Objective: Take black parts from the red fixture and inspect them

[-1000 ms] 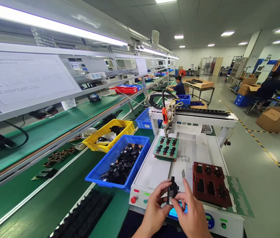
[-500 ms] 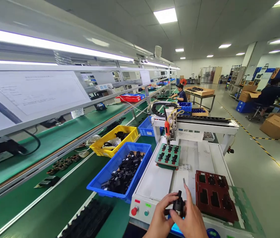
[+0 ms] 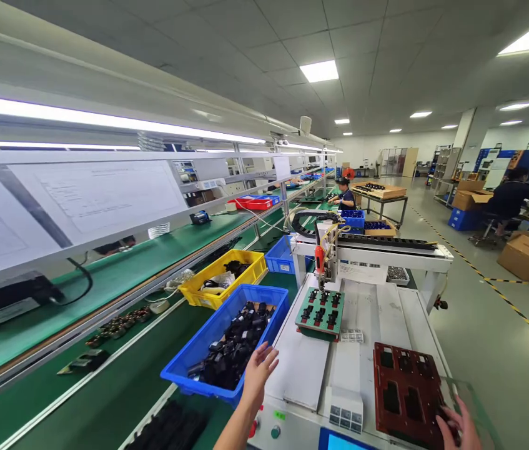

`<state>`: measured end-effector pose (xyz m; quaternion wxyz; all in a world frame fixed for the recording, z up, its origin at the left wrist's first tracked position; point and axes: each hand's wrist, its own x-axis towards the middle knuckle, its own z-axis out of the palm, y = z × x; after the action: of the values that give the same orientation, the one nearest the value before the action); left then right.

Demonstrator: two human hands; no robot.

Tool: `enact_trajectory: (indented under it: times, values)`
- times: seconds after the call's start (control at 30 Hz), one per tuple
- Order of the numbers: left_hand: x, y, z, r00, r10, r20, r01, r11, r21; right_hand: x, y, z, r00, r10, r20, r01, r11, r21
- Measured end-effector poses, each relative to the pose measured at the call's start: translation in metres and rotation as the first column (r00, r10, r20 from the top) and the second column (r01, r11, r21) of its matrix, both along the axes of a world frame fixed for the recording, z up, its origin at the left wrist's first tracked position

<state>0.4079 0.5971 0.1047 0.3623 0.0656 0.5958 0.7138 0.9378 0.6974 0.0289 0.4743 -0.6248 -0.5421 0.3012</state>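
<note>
My left hand (image 3: 260, 370) is stretched out with its fingers apart at the right edge of a blue bin (image 3: 177, 373), holding nothing. The bin holds a heap of black plastic parts (image 3: 240, 337). At the lower right, my right hand (image 3: 461, 428) is at the near right corner of a dark red fixture plate (image 3: 402, 382) with cut-out slots. Its thumb and fingers close around a dark piece, seemingly a black plastic part (image 3: 454, 432), mostly covered by the fingers. Some of the plate's slots contain black pieces; others show green through them.
A white bench machine (image 3: 388, 312) carries a screwdriver head (image 3: 320, 259) above a green fixture (image 3: 318, 331) with several black parts. A yellow bin (image 3: 193, 296) stands behind the blue one. Red and green buttons (image 3: 275, 432) line the machine's front. A co-worker (image 3: 346, 197) sits farther back.
My hands, together around a black plastic part before, have parted. The left has moved left to the blue bin, the right across to the dark red plate. The view has tilted up slightly.
</note>
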Motion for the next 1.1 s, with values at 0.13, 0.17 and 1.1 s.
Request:
enact_trajectory:
  times: [0.13,0.17,1.1]
  values:
    - [0.059,-0.006,-0.007,0.961,-0.277,0.005,0.277,0.961,0.022,-0.007,-0.01,0.039,1.0,0.025,0.01,-0.025,0.999,0.035]
    - [0.075,-0.009,-0.006,0.934,-0.358,-0.014,0.358,0.933,0.03,-0.011,-0.013,0.054,1.0,-0.018,0.015,0.017,0.998,0.065]
    - [0.162,-0.07,0.074,0.755,-0.591,-0.285,0.649,0.738,0.188,-0.192,-0.108,0.17,0.694,0.519,-0.499,-0.615,0.788,-0.037]
